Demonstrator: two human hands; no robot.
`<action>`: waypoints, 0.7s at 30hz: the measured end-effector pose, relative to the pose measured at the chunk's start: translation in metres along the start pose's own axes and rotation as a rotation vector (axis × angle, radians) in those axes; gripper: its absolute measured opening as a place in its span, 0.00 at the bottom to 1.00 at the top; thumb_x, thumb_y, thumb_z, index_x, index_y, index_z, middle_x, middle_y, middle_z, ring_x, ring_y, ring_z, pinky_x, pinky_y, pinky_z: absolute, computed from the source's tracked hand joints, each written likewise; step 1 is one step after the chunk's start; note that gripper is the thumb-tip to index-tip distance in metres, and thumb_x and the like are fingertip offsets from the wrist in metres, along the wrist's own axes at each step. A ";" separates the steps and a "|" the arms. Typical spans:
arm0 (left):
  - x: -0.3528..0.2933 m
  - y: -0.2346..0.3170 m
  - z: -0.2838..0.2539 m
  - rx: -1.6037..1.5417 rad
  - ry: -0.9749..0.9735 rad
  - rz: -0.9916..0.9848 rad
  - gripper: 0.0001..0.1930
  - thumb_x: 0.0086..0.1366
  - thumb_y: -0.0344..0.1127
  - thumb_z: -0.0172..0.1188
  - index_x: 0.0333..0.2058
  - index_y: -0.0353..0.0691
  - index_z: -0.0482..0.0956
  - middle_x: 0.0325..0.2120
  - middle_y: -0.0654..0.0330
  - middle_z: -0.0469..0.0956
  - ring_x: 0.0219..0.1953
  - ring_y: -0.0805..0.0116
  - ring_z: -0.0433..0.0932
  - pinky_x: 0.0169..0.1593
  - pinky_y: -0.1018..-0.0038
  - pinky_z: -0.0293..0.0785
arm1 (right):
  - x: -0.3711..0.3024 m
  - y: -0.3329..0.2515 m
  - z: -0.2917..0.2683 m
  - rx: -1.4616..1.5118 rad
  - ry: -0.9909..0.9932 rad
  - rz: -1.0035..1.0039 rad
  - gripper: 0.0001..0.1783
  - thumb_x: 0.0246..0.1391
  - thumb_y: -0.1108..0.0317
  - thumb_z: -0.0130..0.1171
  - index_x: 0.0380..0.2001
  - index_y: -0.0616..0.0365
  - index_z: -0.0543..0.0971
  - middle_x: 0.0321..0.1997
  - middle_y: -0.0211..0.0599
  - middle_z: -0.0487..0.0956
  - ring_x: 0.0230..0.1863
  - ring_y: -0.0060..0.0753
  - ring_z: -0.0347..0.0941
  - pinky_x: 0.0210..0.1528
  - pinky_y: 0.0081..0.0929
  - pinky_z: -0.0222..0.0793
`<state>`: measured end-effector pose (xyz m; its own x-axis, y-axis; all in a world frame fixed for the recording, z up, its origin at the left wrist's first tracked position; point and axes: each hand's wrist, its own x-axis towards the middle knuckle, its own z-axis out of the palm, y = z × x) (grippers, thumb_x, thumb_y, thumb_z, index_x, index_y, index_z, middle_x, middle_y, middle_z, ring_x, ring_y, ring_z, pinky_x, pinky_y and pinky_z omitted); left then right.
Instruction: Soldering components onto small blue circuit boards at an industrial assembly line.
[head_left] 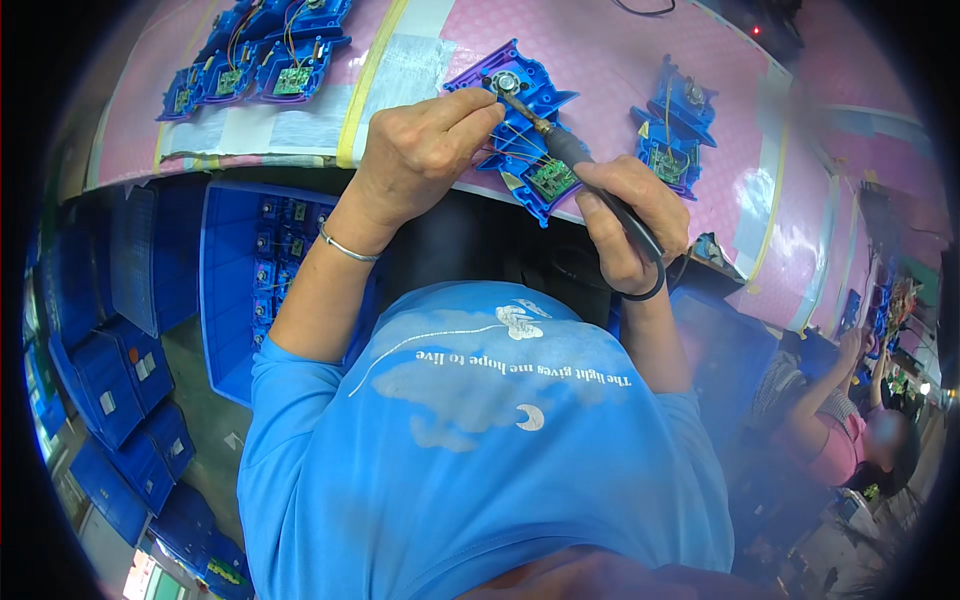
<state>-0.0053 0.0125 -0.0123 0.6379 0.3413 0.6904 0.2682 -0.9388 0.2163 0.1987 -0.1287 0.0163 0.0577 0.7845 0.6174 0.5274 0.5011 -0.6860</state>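
Observation:
In front of me on the bench lies a blue plastic housing (545, 95) with a round metal speaker-like part (505, 83), thin wires and a green circuit board (552, 179). My right hand (630, 215) is closed round the dark handle of a soldering iron (568, 148), its tip against the round part. Close to that tip, my left hand (425, 140) is pinched at the left side of the housing. What its fingertips hold is too small to make out. A similar blue housing with a board (675, 165) lies to the right.
Several more blue housings with boards (290, 80) lie at the bench's far left. Pink matting (590, 40) with tape strips covers the bench. A blue crate (228, 300) holding similar parts stands below left, beside stacked blue bins (110, 380). Another person (840, 440) works at the right.

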 end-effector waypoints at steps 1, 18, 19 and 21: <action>0.000 0.000 0.000 0.001 0.004 0.004 0.20 0.44 0.28 0.75 0.39 0.39 0.85 0.40 0.60 0.86 0.34 0.65 0.87 0.33 0.74 0.83 | 0.001 0.000 0.001 -0.001 0.001 0.000 0.13 0.47 0.83 0.60 0.39 0.72 0.83 0.28 0.46 0.81 0.28 0.34 0.77 0.32 0.26 0.70; 0.001 0.000 -0.002 0.002 -0.020 -0.006 0.22 0.41 0.29 0.77 0.39 0.39 0.85 0.40 0.61 0.86 0.35 0.65 0.87 0.33 0.75 0.83 | 0.002 -0.005 -0.002 0.047 0.064 -0.085 0.14 0.46 0.84 0.60 0.39 0.73 0.82 0.26 0.46 0.81 0.27 0.35 0.77 0.33 0.28 0.70; 0.002 0.001 -0.002 0.005 -0.030 -0.010 0.22 0.41 0.29 0.77 0.39 0.39 0.85 0.40 0.61 0.86 0.35 0.66 0.87 0.33 0.75 0.83 | 0.002 -0.005 -0.002 0.047 0.065 -0.085 0.14 0.46 0.84 0.60 0.39 0.73 0.82 0.26 0.46 0.81 0.27 0.35 0.77 0.33 0.28 0.70; 0.002 0.000 -0.002 0.006 -0.027 -0.009 0.21 0.42 0.29 0.77 0.39 0.39 0.85 0.40 0.61 0.86 0.34 0.66 0.87 0.33 0.75 0.83 | 0.002 -0.005 -0.003 0.016 0.075 -0.087 0.14 0.46 0.85 0.60 0.40 0.73 0.82 0.27 0.46 0.81 0.27 0.35 0.78 0.33 0.28 0.71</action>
<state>-0.0051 0.0126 -0.0098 0.6551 0.3506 0.6693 0.2778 -0.9355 0.2182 0.1986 -0.1306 0.0217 0.0757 0.7088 0.7013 0.5194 0.5723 -0.6345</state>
